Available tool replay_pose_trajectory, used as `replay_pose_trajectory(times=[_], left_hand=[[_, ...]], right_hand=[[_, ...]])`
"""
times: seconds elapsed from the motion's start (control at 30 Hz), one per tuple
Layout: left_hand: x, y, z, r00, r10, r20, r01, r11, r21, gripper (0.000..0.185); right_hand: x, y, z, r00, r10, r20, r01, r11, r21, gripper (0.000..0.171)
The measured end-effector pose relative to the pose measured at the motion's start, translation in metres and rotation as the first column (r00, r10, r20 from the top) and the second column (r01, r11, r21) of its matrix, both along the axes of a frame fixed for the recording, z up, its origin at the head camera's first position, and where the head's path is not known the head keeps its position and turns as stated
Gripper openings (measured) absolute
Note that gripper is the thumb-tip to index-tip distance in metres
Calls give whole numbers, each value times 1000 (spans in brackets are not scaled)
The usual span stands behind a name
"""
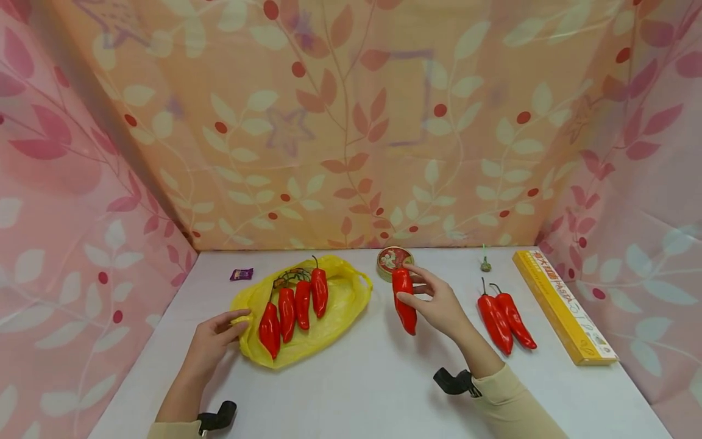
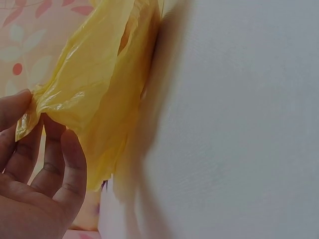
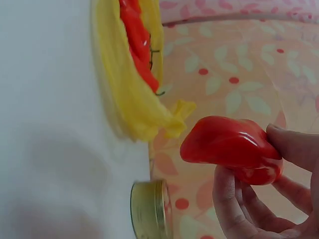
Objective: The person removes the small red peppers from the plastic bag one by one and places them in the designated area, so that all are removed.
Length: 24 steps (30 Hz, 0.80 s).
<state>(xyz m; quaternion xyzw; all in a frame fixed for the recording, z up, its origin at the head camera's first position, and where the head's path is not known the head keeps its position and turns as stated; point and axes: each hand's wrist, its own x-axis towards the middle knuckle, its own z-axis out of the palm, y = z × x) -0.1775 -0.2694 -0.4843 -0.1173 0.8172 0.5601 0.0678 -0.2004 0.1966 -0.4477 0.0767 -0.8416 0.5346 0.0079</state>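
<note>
Small green object (image 1: 485,263) by the pasta box (image 1: 565,306), too small to identify

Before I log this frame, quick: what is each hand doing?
Left hand: pinches the edge of the yellow bag.
Right hand: holds a red pepper off the table.

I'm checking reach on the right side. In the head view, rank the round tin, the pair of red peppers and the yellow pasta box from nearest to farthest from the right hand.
From the right hand:
1. Round tin, just behind its fingertips.
2. Pair of red peppers, to its right.
3. Yellow pasta box, along the table's right edge.
</note>
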Motion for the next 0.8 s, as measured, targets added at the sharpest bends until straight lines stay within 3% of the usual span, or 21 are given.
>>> replay_pose_trajectory(times=[0.37,0.8], left_hand=[[2,-4,-2,1000,11,-9,-10,1000,21,46],[2,-2,-4,1000,13,-3,-13,1000,21,45]], right_hand=[[9,51,-19,996,-86,38,81,990,119,71],[13,84,-33,983,-161,86,142,970,196,75]])
